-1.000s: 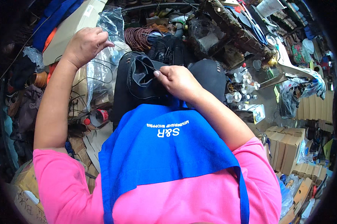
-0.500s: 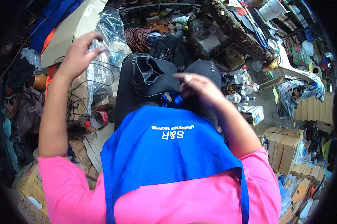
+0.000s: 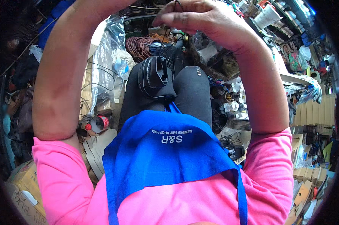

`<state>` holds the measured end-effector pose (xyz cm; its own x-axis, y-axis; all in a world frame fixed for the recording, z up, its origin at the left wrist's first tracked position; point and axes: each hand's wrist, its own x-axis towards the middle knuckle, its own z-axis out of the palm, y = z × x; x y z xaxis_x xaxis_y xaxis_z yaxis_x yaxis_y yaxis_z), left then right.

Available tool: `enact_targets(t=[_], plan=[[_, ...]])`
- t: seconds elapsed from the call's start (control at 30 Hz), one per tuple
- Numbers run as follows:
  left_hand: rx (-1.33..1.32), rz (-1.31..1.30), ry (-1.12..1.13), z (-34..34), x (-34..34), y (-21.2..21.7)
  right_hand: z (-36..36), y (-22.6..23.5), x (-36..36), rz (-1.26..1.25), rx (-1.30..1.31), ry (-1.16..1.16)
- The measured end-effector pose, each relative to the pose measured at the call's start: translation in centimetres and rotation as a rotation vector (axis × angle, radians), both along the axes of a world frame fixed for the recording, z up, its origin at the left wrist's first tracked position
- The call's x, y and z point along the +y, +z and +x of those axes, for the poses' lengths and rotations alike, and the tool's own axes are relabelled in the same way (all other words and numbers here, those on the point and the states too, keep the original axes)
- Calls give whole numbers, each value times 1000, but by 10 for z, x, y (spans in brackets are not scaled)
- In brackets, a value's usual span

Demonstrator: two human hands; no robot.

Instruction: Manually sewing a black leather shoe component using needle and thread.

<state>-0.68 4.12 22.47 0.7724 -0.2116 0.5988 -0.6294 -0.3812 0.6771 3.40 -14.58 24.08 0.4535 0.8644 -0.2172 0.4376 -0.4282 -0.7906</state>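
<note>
So the right hand (image 3: 194,17) was up near the top edge, fingers curled closed on a thin black cord (image 3: 179,4). Left hand (image 3: 115,3) was mostly cut off up there, so I honestly couldn't tell what its fingers were doing. The black shoe (image 3: 149,85) sat on the left thigh of the dark pants (image 3: 194,95), just beyond the blue apron (image 3: 139,157).

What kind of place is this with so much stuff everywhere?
Probably a crowded shoe-repair workshop: I see what looks like a black shoe, a coil of brown cord and small bottles.
</note>
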Motion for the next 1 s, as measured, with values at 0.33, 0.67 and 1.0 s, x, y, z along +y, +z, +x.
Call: enact_targets(t=[0.33,0.67,1.0], plan=[[718,-452,-377,-2,3,-104,46,-43,-23,108,-971,119],[727,-482,-316,0,15,-104,38,-57,-17,174,-29,-152],[681,-812,-169,-4,-11,-106,35,-78,5,520,-114,-178]])
